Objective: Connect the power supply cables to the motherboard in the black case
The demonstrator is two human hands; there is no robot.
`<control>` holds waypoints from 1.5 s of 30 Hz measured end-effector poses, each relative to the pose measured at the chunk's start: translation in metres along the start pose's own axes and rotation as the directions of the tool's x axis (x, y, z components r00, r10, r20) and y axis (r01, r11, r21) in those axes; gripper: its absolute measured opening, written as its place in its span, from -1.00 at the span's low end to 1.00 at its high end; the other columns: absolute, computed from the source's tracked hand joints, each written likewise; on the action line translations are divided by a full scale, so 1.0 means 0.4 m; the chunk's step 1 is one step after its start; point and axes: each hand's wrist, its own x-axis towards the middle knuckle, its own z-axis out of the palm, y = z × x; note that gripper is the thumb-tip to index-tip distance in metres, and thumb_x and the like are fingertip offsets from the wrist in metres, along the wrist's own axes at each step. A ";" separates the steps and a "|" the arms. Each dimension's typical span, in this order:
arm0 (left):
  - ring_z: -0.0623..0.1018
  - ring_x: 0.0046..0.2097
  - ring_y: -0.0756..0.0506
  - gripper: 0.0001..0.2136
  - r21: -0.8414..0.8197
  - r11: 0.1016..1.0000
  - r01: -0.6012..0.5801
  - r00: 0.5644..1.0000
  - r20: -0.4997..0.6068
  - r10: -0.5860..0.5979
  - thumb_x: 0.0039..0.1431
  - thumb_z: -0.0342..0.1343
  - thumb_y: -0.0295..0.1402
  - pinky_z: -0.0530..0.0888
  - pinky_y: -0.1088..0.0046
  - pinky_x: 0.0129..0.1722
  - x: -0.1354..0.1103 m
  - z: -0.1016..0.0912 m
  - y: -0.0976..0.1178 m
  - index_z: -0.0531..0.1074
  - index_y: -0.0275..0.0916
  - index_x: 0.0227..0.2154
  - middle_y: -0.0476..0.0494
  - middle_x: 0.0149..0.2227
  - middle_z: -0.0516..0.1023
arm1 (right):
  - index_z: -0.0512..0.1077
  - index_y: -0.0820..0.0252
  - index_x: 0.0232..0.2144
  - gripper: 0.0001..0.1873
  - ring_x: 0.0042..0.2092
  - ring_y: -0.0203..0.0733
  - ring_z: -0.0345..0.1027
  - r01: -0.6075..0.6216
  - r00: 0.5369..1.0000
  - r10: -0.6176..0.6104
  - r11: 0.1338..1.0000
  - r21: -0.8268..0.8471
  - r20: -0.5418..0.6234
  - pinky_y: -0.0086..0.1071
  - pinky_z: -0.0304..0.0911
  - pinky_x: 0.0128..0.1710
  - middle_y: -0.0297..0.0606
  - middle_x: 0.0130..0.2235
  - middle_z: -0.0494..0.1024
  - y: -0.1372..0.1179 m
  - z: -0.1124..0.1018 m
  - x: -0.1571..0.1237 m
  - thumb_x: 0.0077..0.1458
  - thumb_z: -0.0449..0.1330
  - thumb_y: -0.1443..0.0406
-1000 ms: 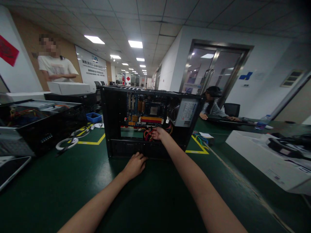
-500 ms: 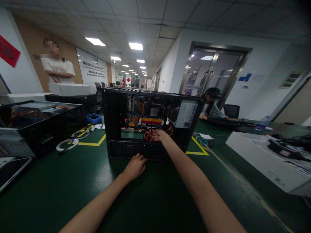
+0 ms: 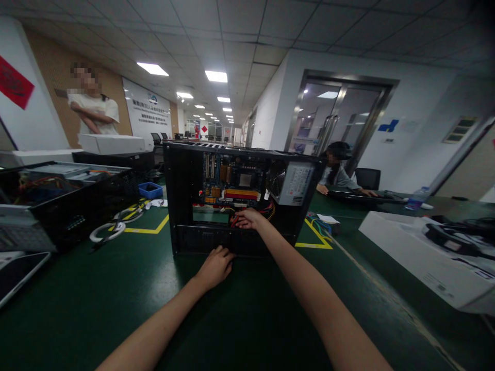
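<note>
An open black computer case (image 3: 185,196) stands on its side on the green table, its motherboard (image 3: 232,183) and grey power supply (image 3: 296,183) facing me. My right hand (image 3: 249,219) reaches inside the case, its fingers closed on a bundle of red and yellow cables (image 3: 234,219) below the motherboard. My left hand (image 3: 214,268) rests on the table against the case's lower front edge, its fingers curled and nothing visible in them.
Another open black case (image 3: 62,201) sits at the left, with coiled white cables (image 3: 106,232) and a blue bin (image 3: 150,190) beside it. A white box (image 3: 421,257) lies at the right. One person stands far left; another sits behind the case at right.
My right hand has shifted slightly left and down among the cables. The left hand has stayed put.
</note>
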 end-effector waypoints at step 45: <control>0.30 -0.13 -0.14 -0.74 -0.004 1.000 0.005 1.000 -0.012 -0.005 0.11 -0.07 -0.46 0.27 0.32 -0.15 -0.001 0.010 -0.004 0.31 -0.20 -0.11 -0.13 -0.23 0.37 | 0.29 0.19 -0.35 -0.85 -0.31 -0.29 0.26 0.630 0.573 -0.739 0.119 -0.767 0.356 -0.43 0.18 -0.29 -0.28 -0.39 0.38 0.346 0.106 -0.318 0.06 -0.04 0.44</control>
